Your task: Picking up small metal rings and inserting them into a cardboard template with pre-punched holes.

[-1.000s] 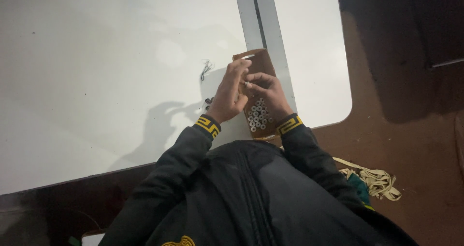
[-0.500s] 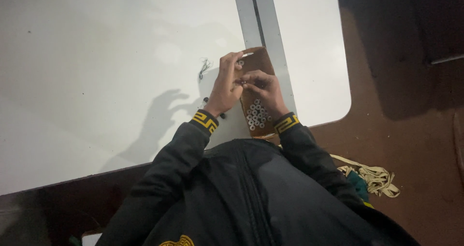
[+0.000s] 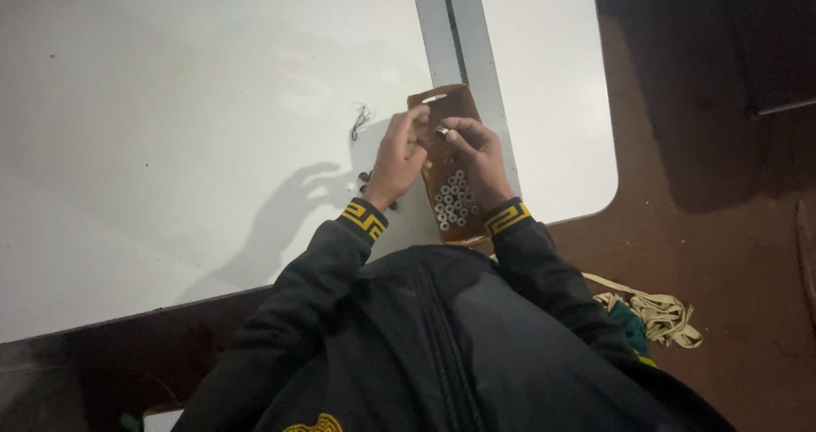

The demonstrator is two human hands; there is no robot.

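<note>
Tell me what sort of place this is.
Probably a small craft or assembly workshop. A large white worktable carries a brown board set with small metal rings, loose small parts lie beside it, and tan strapping sits on the dark floor.

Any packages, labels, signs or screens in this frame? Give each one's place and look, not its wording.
No labels, signs or screens show.
Brown board: the nearest thing to a package; flat, rectangular, with a slot near its far end, on the white table between both hands, carrying a cluster of small silver rings.
Left hand: touches the board's left edge.
Right hand: over the board, pinching one small ring.
</note>
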